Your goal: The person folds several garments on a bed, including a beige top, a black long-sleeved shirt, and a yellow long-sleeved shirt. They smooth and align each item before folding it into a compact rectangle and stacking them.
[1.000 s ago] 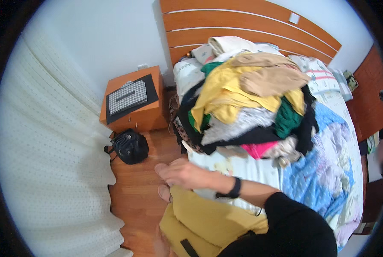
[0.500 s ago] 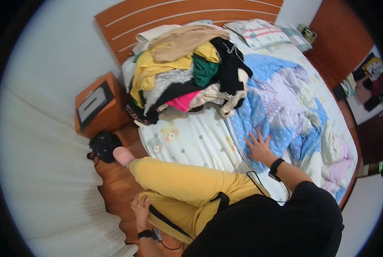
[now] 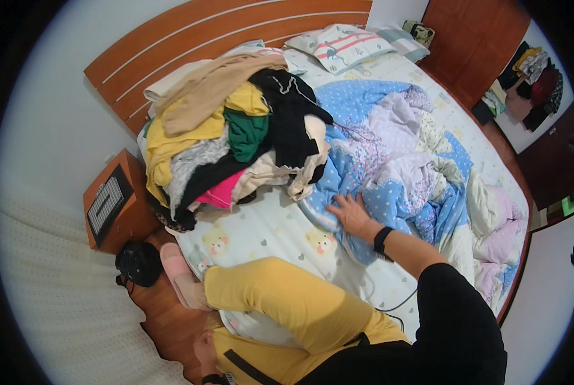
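Observation:
My right hand (image 3: 353,218) lies open on the blue dotted quilt (image 3: 389,186), fingers spread and pressing its near left edge against the bed. The quilt is crumpled, its lilac and pale flowered sides folded into view. Down by my yellow trouser leg (image 3: 287,289) is my left hand (image 3: 205,348), touching or close to the cloth; its fingers are too small and foreshortened to read. Left of the quilt rises a big heap of clothes (image 3: 197,151) in yellow, beige, black, green and pink. Under everything spreads a white bed sheet (image 3: 280,234) with bear prints.
A wooden headboard (image 3: 171,48) closes the far side, with pillows (image 3: 341,46) before it. At the left stand a bedside cabinet (image 3: 129,212) and a black bag (image 3: 138,263) beside a pale curtain (image 3: 56,276). Cables (image 3: 399,303) run near my right hip.
My right hand has shifted left and slightly up along the quilt's edge. My left hand has moved lower down. My body and view have turned, and my raised leg now lies over the bed's edge.

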Demonstrator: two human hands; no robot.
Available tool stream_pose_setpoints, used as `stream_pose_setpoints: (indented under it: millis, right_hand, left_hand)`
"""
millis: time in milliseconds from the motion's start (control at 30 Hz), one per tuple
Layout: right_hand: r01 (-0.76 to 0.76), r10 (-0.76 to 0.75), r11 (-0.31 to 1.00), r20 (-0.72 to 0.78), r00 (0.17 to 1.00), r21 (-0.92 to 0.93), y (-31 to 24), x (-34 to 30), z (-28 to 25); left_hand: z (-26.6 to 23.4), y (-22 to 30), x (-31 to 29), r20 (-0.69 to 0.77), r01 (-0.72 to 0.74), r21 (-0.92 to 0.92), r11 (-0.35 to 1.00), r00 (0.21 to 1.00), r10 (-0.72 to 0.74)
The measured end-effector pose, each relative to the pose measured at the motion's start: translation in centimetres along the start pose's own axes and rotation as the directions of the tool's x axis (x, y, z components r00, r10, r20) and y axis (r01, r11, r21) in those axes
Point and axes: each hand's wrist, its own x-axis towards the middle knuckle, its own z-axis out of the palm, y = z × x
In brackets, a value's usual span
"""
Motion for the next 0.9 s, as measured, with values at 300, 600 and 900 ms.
stream_pose_setpoints:
  millis: [300, 600, 900]
  right_hand:
    - [-0.764, 0.692, 0.612, -0.332, 0.642, -0.201, 36.9, -10.5, -8.9]
    - [-0.986, 0.993, -0.116, -0.02, -0.114, -0.119, 43.6, -32.7, -7.1]
    - [-0.416, 0.404, 0.906, -0.439, 0.802, 0.074, 27.7, -3.9, -10.3]
  left_hand:
    - [-2.9, 0.4, -3.6, -0.035, -0.003, -0.024, 1.0, 0.999, 0.002]
    - [0.9, 2.5, -4.9, 0.045, 0.105, 0.268, 0.958, 0.992, -0.122]
    - [2.2, 3.0, -2.4, 0.034, -0.014, 0.332, 0.943, 0.999, 0.003]
